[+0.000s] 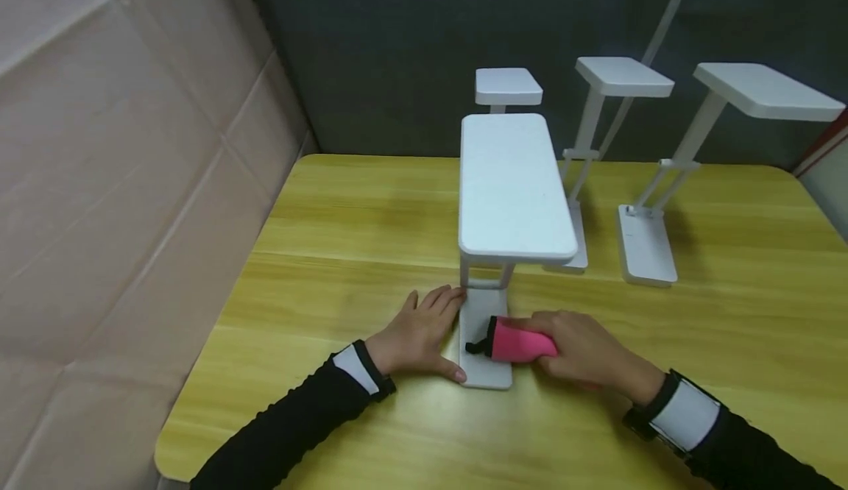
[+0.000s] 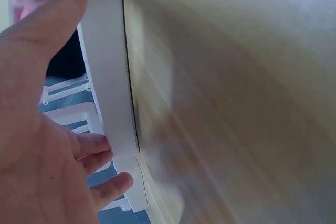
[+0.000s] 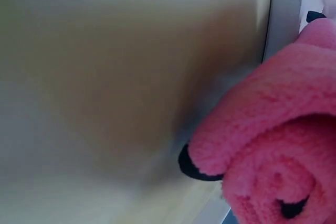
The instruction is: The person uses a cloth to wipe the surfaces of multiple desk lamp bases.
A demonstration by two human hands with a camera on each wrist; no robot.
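Note:
A white folding desk lamp (image 1: 517, 188) stands nearest me, its flat head over a narrow base (image 1: 483, 376). My left hand (image 1: 419, 339) lies along the left side of that base, fingers spread and the thumb by its near corner. In the left wrist view, the fingertips (image 2: 119, 183) rest at the base's edge. A folded pink plush cloth (image 1: 520, 343) with black edging is gripped in my right hand (image 1: 583, 346) and lies over the base. The right wrist view shows the rolled end of the cloth (image 3: 273, 150) close up.
Three more white desk lamps stand behind: one (image 1: 509, 87) mostly hidden by the near lamp, one (image 1: 623, 76) to its right, one (image 1: 768, 91) farther right. They share a yellow wood-grain table (image 1: 358, 218). A pale covered wall (image 1: 132, 181) borders the left; a dark panel (image 1: 397, 56) stands behind.

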